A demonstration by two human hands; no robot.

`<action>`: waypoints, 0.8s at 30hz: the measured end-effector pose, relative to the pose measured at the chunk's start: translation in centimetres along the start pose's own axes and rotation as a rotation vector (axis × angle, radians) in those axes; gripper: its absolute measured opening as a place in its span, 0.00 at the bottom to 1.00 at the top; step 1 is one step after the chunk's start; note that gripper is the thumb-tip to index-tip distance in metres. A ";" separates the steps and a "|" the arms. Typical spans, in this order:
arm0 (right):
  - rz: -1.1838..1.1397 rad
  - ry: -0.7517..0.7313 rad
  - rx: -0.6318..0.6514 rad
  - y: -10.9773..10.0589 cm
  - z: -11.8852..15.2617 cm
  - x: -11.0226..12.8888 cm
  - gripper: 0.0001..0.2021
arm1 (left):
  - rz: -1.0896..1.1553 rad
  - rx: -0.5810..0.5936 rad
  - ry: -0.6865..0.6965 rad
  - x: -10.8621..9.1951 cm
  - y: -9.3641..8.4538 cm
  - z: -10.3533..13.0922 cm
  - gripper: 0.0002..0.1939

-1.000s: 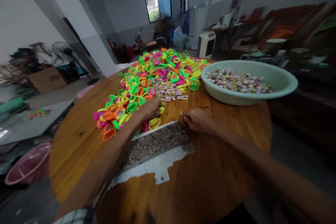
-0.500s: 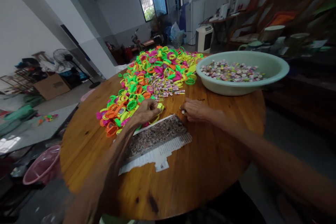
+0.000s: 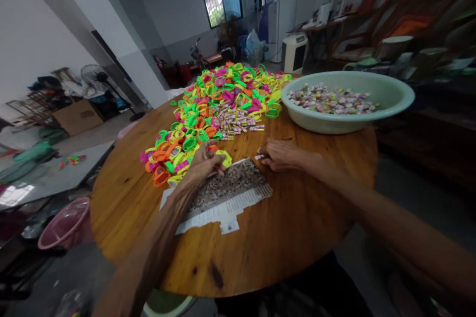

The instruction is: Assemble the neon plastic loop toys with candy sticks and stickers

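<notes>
My left hand (image 3: 205, 162) is closed on a yellow toy watch (image 3: 225, 158) above the far edge of a speckled stone slab (image 3: 226, 185). My right hand (image 3: 281, 155), just right of the slab, pinches a small wrapped candy roll (image 3: 260, 157) whose end shows at the fingertips. Torn printed paper (image 3: 227, 218) lies under the slab. Past my left hand spreads a big heap of toy watches (image 3: 189, 121) in green, orange, pink and yellow. Several similar candy rolls (image 3: 240, 120) lie loose against the heap's near right side.
A pale green basin (image 3: 345, 125) with many small wrapped pieces stands at the right rear of the round wooden table (image 3: 297, 218). On the floor to the left is a pink basket (image 3: 67, 230). A green-rimmed bucket (image 3: 167, 307) sits below the table's front edge.
The left hand has turned and shifted slightly down, with the yellow watch still in its fingers. More of the candy roll shows in the right hand. The view has shifted slightly.
</notes>
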State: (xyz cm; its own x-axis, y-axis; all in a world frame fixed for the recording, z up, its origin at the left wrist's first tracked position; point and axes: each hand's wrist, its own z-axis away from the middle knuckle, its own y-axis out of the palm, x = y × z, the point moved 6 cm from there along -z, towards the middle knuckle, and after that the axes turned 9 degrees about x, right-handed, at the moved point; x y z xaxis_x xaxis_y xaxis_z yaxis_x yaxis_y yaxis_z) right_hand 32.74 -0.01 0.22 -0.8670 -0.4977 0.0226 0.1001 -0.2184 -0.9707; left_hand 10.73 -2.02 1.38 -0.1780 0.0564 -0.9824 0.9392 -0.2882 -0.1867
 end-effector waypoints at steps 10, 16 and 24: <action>0.086 -0.027 -0.106 0.1 0.8 0.9 0.08 | -0.307 0.059 0.113 1.1 -2.5 2.7 0.24; -0.005 -0.083 -0.253 -0.6 1.4 3.6 0.11 | -0.568 0.058 0.190 0.9 -4.0 5.1 0.24; -0.036 -0.254 -0.307 -0.3 1.0 11.7 0.07 | -0.693 0.104 0.278 1.4 -4.3 6.1 0.20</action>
State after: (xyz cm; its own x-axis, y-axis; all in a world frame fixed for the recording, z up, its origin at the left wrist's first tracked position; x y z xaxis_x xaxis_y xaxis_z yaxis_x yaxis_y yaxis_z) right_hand 23.10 -6.62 0.98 -0.7153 -0.6943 0.0793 -0.1125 0.0024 -0.9937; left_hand 4.70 -6.52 0.82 -0.6247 0.4932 -0.6054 0.6040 -0.1863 -0.7749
